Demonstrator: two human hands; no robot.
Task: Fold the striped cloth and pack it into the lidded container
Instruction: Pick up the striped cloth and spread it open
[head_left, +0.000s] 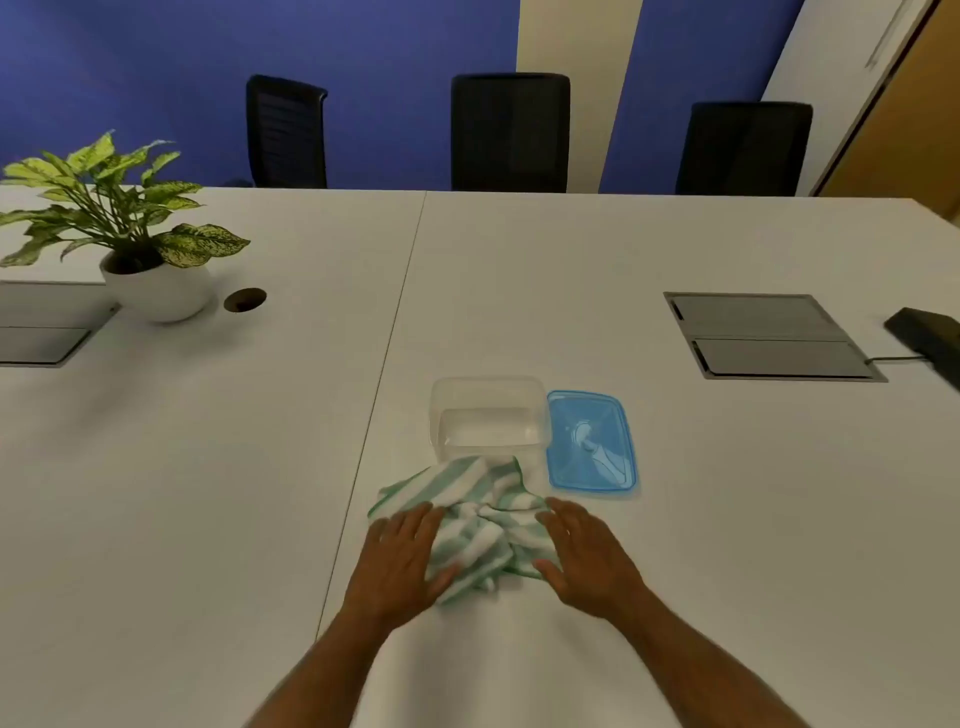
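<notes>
A green-and-white striped cloth lies crumpled on the white table, its far edge touching a clear, empty container. The blue lid lies flat just right of the container. My left hand rests flat on the cloth's left side with fingers spread. My right hand rests flat at the cloth's right edge, fingers together. Neither hand grips the cloth.
A potted plant in a white pot stands at the far left. A grey cable hatch is set into the table at the right, with a black device beside it. Three black chairs line the far edge.
</notes>
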